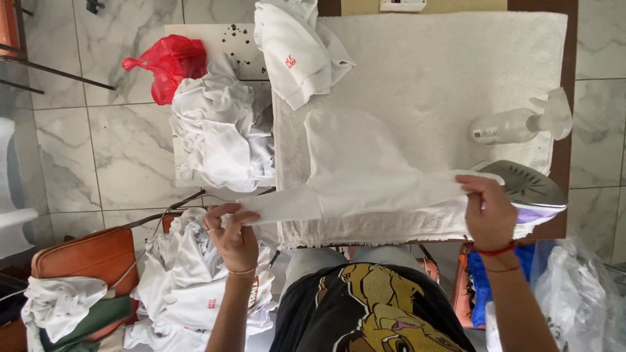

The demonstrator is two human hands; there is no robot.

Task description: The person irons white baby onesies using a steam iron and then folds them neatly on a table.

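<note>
I hold a white garment point(365, 169) stretched out over a table covered with a white towel point(443, 72). My left hand point(229, 231) pinches its left edge, off the table's left side. My right hand point(488, 212) grips its right edge near the table's front right corner. The garment lies flat on the towel between them. An iron point(531, 186) stands on its heel just beyond my right hand.
A clear spray bottle point(515, 124) lies at the right of the towel. A folded white shirt point(297, 52) rests at the back left. A heap of white clothes point(222, 130) and a red plastic bag point(171, 65) sit on a side table. More white clothes point(189, 287) lie by an orange chair point(85, 257).
</note>
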